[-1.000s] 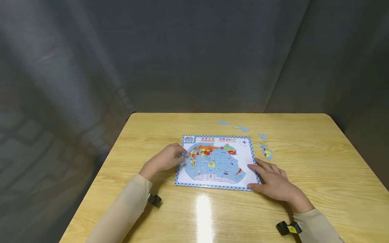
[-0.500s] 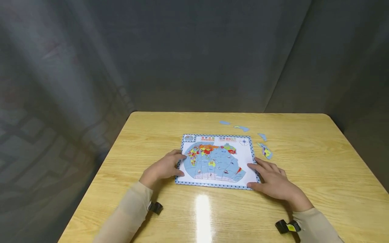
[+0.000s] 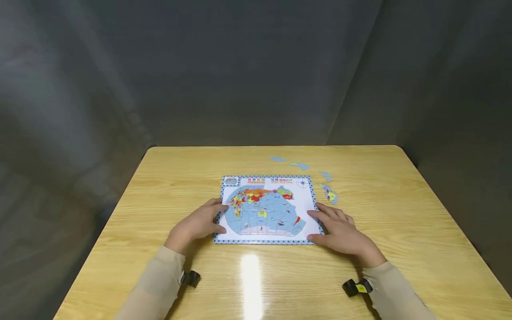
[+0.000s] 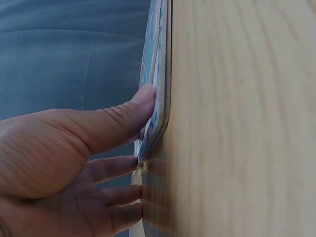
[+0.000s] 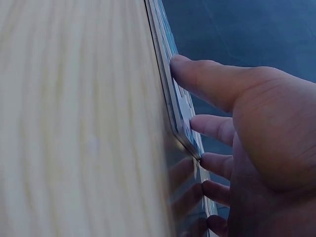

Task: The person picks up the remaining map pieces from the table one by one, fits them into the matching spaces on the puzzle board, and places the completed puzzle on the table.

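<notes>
The puzzle board point(image 3: 307, 195) lies flat on the wooden table point(image 3: 404, 218), between the two hands. The left hand point(image 3: 194, 224) rests at its left edge with thumb and forefinger spread apart on the border; the right hand point(image 3: 342, 233) does the same at the right edge, thumb near the near corner, the other fingers running off beside the board. Neither seems to pinch anything, though the wrist views are too edge-on to show how hard the fingertips press.

The joined map pieces point(image 3: 272, 213) fill the left and middle of the picture, while the upper right shows bare white backing. That gap is the weak point: pieces along it have no neighbour on one side, so a sideways jolt or a tilt of the board could slide them out of line. Uneven pressure from the two hands would be the likely cause, turning the board askew.

The multicoloured loose piece point(image 3: 329, 194) lies just beside the right edge, near the right fingertips, so shifting the board rightward could shove it. The three blue pieces point(image 3: 300, 166) farther off look safer from a nudge.
</notes>
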The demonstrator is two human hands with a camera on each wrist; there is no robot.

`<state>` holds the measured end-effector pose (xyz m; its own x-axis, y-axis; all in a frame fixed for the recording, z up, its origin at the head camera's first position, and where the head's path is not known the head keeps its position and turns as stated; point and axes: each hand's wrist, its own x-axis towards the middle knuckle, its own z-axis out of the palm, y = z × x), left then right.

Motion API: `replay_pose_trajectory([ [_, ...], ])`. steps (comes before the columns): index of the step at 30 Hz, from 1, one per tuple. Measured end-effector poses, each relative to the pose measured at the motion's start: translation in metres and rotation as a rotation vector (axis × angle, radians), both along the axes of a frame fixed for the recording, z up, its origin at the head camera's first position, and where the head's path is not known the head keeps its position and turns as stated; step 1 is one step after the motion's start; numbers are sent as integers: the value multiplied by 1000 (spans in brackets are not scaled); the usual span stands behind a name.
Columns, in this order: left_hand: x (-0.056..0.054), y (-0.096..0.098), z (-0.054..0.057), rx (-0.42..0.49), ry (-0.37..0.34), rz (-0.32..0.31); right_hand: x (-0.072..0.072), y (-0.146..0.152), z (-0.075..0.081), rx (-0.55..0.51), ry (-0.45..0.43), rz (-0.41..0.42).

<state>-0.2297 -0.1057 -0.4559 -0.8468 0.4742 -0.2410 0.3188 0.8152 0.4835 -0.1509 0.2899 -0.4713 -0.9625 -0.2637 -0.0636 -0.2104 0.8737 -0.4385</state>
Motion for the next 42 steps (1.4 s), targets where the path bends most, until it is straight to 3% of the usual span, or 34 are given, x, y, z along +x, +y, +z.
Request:
replay_pose_trajectory([
  [10,-3,-4,9,-14,19,-18,-6,-8,2,-20,-3,-21],
  [18,-4,1,13,-21,27,-26,-31,11,15,-123,6,-125],
  [24,-4,6,12,-23,25,-33,-50,30,21,-57,71,-273],
  [28,-6,8,11,-21,33,-41,-55,37,25,-7,59,-331],
  [42,-3,0,7,-11,13,-25,-78,35,27,115,-64,-365],
])
